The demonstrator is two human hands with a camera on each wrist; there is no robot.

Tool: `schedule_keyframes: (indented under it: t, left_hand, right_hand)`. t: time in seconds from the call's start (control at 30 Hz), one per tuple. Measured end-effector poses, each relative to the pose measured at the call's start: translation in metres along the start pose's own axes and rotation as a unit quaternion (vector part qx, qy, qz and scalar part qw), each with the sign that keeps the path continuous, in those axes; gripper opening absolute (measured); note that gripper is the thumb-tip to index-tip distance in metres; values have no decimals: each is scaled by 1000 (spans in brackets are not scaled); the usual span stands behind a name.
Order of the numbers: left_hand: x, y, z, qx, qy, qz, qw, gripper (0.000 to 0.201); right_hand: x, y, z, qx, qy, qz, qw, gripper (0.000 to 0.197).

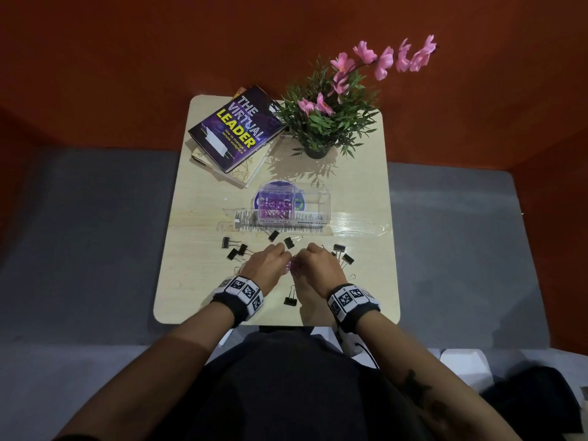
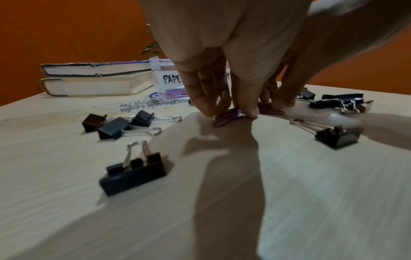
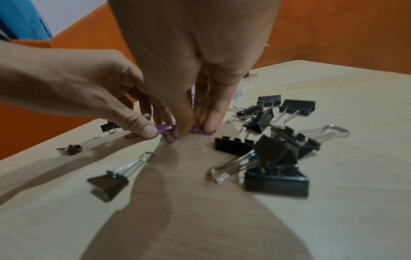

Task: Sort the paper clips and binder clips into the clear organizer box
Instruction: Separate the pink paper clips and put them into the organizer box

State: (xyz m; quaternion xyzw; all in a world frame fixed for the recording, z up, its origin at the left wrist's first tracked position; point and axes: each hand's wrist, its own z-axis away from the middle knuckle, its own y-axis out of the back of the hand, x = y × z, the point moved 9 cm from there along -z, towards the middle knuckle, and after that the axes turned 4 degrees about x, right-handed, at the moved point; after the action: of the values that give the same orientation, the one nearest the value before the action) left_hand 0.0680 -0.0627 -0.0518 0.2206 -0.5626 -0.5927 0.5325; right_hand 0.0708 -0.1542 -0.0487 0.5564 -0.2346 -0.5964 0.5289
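Both hands meet over a small pile of purple paper clips [image 1: 291,267] on the table's front half. My left hand [image 1: 268,261] pinches some of these clips [image 2: 229,117] between thumb and fingers [image 2: 204,105] against the wood. My right hand [image 1: 315,261] pinches another purple clip [image 3: 201,132] with its thumb and fingers [image 3: 212,121]. The clear organizer box [image 1: 313,198] stands just beyond, with purple clips [image 1: 275,209] in its left compartment, labelled paper clips. Several black binder clips lie loose: a left group [image 1: 234,248], a right group [image 1: 342,254] and one [image 1: 290,298] between my wrists.
The small wooden table [image 1: 191,281] has rounded corners and a near edge by my wrists. Two stacked books [image 1: 235,128] lie at the back left. A potted plant [image 1: 318,128] with pink flowers stands at the back right. A clear lid [image 1: 245,219] lies flat before the box.
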Motion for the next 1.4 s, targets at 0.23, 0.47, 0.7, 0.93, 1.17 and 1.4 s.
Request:
schedule_keyframes:
  t: [0.23, 0.47, 0.7, 0.93, 1.17, 1.4]
  left_hand:
    - [-17, -4, 5, 24, 84, 37, 995, 12]
    - [-30, 4, 7, 20, 138, 76, 987, 11]
    - [-62, 53, 12, 141, 243, 298, 912, 7]
    - [-81, 114, -15, 249, 263, 315, 877, 11]
    - [-72, 113, -57, 239, 261, 296, 887, 7]
    - [-59, 102, -43, 193, 201, 227, 933, 22]
  right_hand:
    - [7, -2, -1, -14, -45, 3, 999, 7]
    - [6, -3, -5, -39, -41, -39, 998, 10]
    - [2, 66, -35, 106, -70, -200, 972, 15]
    - [-19, 99, -88, 143, -99, -234, 957, 12]
    - [12, 73, -54, 162, -131, -158, 965, 9]
    - [-6, 11, -17, -5, -39, -73, 997, 20]
